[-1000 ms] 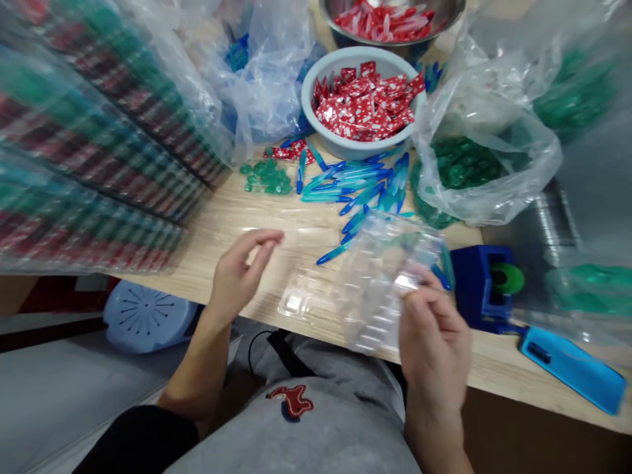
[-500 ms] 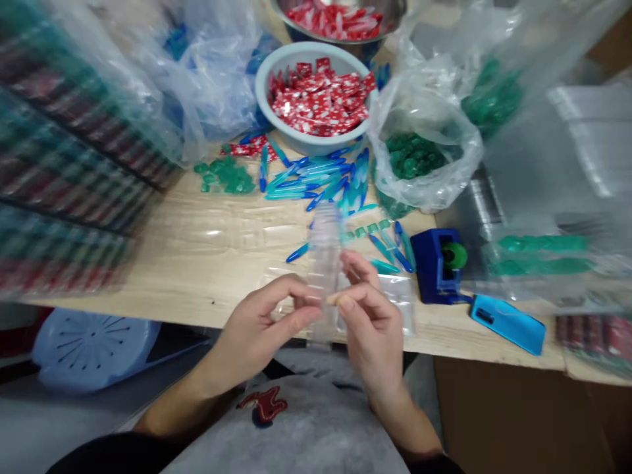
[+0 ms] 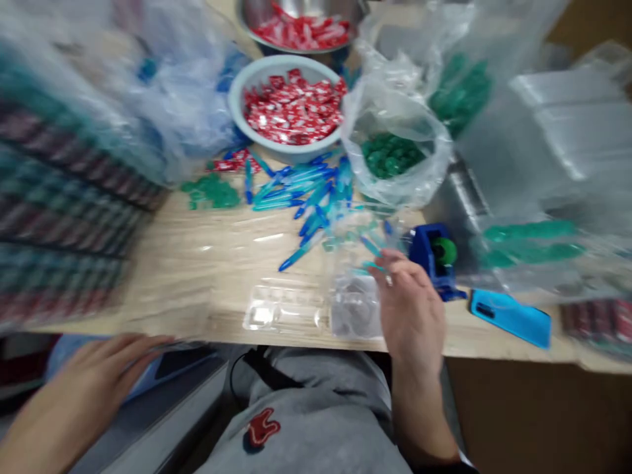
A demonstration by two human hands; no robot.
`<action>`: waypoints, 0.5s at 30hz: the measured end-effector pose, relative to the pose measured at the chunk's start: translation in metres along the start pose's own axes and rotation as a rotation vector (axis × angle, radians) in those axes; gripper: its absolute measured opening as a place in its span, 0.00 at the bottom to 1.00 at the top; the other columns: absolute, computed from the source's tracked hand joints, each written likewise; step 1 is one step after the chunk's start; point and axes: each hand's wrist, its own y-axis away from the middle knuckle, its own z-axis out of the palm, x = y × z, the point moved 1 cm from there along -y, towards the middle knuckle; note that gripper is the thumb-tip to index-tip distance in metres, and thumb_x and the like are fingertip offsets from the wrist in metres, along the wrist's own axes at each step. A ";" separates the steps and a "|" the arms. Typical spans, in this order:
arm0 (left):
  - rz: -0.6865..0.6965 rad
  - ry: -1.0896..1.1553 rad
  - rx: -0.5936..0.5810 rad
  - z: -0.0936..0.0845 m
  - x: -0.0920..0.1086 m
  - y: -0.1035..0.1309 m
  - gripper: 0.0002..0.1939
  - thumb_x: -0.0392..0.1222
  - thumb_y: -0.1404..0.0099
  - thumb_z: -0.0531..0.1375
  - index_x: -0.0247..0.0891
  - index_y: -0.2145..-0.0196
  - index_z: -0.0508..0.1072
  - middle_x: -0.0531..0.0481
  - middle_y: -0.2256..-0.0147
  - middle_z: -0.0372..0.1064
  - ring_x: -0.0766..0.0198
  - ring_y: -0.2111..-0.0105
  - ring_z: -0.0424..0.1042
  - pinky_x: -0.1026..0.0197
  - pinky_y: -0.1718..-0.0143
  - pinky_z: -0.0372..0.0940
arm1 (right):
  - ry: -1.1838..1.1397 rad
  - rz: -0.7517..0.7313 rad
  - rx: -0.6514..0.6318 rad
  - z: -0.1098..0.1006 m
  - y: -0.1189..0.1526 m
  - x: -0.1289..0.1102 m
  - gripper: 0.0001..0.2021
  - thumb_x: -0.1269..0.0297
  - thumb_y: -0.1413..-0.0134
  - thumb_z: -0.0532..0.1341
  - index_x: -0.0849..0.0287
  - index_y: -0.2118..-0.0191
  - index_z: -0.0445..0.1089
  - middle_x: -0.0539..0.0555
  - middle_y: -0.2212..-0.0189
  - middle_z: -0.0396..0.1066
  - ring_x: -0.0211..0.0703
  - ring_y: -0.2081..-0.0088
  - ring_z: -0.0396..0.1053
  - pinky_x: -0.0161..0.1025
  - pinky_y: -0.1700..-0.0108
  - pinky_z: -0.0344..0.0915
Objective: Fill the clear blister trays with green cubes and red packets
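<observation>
At the table's front left edge, my left hand (image 3: 111, 368) has its fingers together, closed at a blurred clear plastic piece (image 3: 172, 309). My right hand (image 3: 412, 303) is over the front right of the table, fingertips drawn together at a see-through plastic piece (image 3: 353, 230) whose outline is blurred. A clear moulded plastic tray (image 3: 289, 309) lies flat between the hands. Beside it, left of my right hand, is another clear plastic piece with a round form (image 3: 355, 306). Blue and turquoise pen-shaped pieces (image 3: 301, 187) lie in a loose heap beyond.
A pale blue bowl (image 3: 237, 108) holds red packets; a metal bowl (image 3: 363, 13) stands behind. Green pieces (image 3: 212, 191) lie left, more fill a plastic bag (image 3: 395, 155). At right are a blue tape dispenser (image 3: 427, 257) and phone (image 3: 511, 318). Stacked filled packs (image 3: 64, 217) rise at left.
My hands have parted from the clear plastic stack they shared in the middle. My left hand has moved far left, my right hand rightward. The camera view has shifted slightly.
</observation>
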 end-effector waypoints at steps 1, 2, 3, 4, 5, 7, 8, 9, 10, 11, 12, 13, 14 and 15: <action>-0.068 -0.054 -0.047 0.008 0.000 0.002 0.18 0.53 0.41 0.50 0.55 0.67 0.80 0.53 0.64 0.79 0.46 0.61 0.76 0.45 0.55 0.69 | 0.004 -0.003 -0.005 -0.001 -0.003 -0.002 0.02 0.65 0.50 0.67 0.52 0.72 0.77 0.47 0.60 0.73 0.36 0.59 0.71 0.36 0.53 0.68; -0.122 -0.092 -0.089 0.016 0.000 0.001 0.19 0.50 0.41 0.49 0.50 0.67 0.80 0.50 0.63 0.79 0.46 0.60 0.76 0.45 0.54 0.69 | 0.008 -0.002 -0.011 -0.001 -0.006 -0.004 0.02 0.65 0.50 0.67 0.53 0.72 0.77 0.47 0.60 0.73 0.35 0.59 0.72 0.34 0.54 0.69; -0.153 -0.117 -0.125 0.023 0.000 -0.002 0.20 0.48 0.41 0.48 0.48 0.66 0.80 0.48 0.63 0.79 0.46 0.59 0.76 0.46 0.53 0.69 | 0.011 0.000 -0.016 -0.002 -0.009 -0.007 0.02 0.66 0.50 0.67 0.53 0.72 0.77 0.47 0.60 0.74 0.34 0.60 0.73 0.33 0.55 0.70; -0.173 -0.137 -0.147 0.030 0.000 -0.005 0.21 0.45 0.40 0.47 0.45 0.65 0.80 0.46 0.63 0.79 0.47 0.58 0.76 0.47 0.52 0.69 | 0.016 0.006 -0.018 -0.002 -0.013 -0.010 0.02 0.65 0.51 0.67 0.52 0.72 0.76 0.47 0.61 0.74 0.34 0.60 0.73 0.32 0.56 0.71; -0.176 -0.149 -0.143 0.035 -0.001 -0.009 0.21 0.44 0.40 0.47 0.43 0.65 0.80 0.44 0.62 0.79 0.48 0.58 0.76 0.48 0.52 0.69 | 0.023 0.020 -0.019 -0.002 -0.016 -0.015 0.02 0.65 0.51 0.68 0.52 0.72 0.76 0.47 0.61 0.75 0.34 0.61 0.74 0.31 0.58 0.72; -0.151 -0.165 -0.104 0.044 -0.005 -0.015 0.21 0.42 0.40 0.47 0.41 0.63 0.79 0.42 0.62 0.78 0.48 0.59 0.76 0.47 0.51 0.68 | 0.041 0.047 -0.027 0.000 -0.026 -0.025 0.03 0.64 0.53 0.69 0.52 0.72 0.76 0.48 0.62 0.76 0.35 0.63 0.75 0.30 0.63 0.72; -0.129 -0.167 -0.081 0.047 -0.009 -0.017 0.21 0.42 0.40 0.47 0.40 0.62 0.79 0.40 0.61 0.78 0.47 0.58 0.76 0.46 0.50 0.68 | 0.048 0.052 -0.039 0.003 -0.032 -0.032 0.03 0.63 0.53 0.70 0.52 0.72 0.75 0.49 0.63 0.77 0.36 0.64 0.75 0.30 0.65 0.72; -0.105 -0.168 -0.059 0.050 -0.013 -0.018 0.21 0.42 0.39 0.47 0.39 0.60 0.79 0.39 0.60 0.78 0.47 0.57 0.76 0.45 0.49 0.68 | 0.057 0.048 -0.056 0.007 -0.040 -0.038 0.04 0.63 0.54 0.70 0.52 0.72 0.75 0.49 0.63 0.78 0.36 0.64 0.75 0.30 0.67 0.73; -0.080 -0.167 -0.034 0.053 -0.019 -0.019 0.22 0.42 0.38 0.47 0.39 0.58 0.78 0.39 0.59 0.78 0.46 0.57 0.76 0.44 0.49 0.68 | 0.068 0.032 -0.076 0.013 -0.050 -0.045 0.04 0.63 0.53 0.70 0.53 0.72 0.75 0.50 0.64 0.78 0.37 0.65 0.75 0.30 0.68 0.73; -0.052 -0.161 -0.013 0.056 -0.025 -0.020 0.22 0.43 0.38 0.47 0.38 0.57 0.78 0.39 0.58 0.78 0.46 0.56 0.76 0.43 0.49 0.68 | 0.078 0.012 -0.097 0.019 -0.062 -0.052 0.03 0.63 0.52 0.69 0.53 0.71 0.75 0.50 0.64 0.78 0.37 0.64 0.76 0.31 0.67 0.74; -0.029 -0.151 0.017 0.059 -0.031 -0.020 0.22 0.44 0.37 0.47 0.38 0.57 0.78 0.39 0.58 0.78 0.46 0.56 0.77 0.43 0.50 0.69 | 0.088 -0.007 -0.113 0.027 -0.076 -0.059 0.02 0.64 0.51 0.68 0.54 0.71 0.75 0.50 0.64 0.78 0.37 0.64 0.76 0.31 0.66 0.75; -0.008 -0.138 0.056 0.061 -0.038 -0.021 0.21 0.45 0.36 0.47 0.39 0.58 0.77 0.40 0.59 0.78 0.46 0.57 0.77 0.44 0.51 0.70 | 0.093 -0.018 -0.118 0.034 -0.091 -0.066 0.01 0.66 0.49 0.67 0.54 0.70 0.74 0.51 0.65 0.78 0.37 0.64 0.76 0.32 0.65 0.75; 0.010 -0.124 0.105 0.063 -0.043 -0.022 0.20 0.47 0.36 0.48 0.39 0.58 0.77 0.41 0.59 0.78 0.47 0.58 0.78 0.45 0.53 0.72 | 0.080 -0.010 -0.117 0.042 -0.106 -0.073 0.03 0.68 0.48 0.65 0.55 0.71 0.74 0.51 0.66 0.78 0.37 0.63 0.77 0.33 0.62 0.76; 0.030 -0.113 0.160 0.065 -0.048 -0.024 0.20 0.48 0.36 0.49 0.39 0.58 0.77 0.42 0.60 0.78 0.48 0.59 0.78 0.47 0.54 0.73 | 0.051 -0.013 -0.101 0.050 -0.123 -0.080 0.07 0.70 0.46 0.63 0.56 0.73 0.72 0.52 0.67 0.78 0.38 0.63 0.77 0.34 0.59 0.77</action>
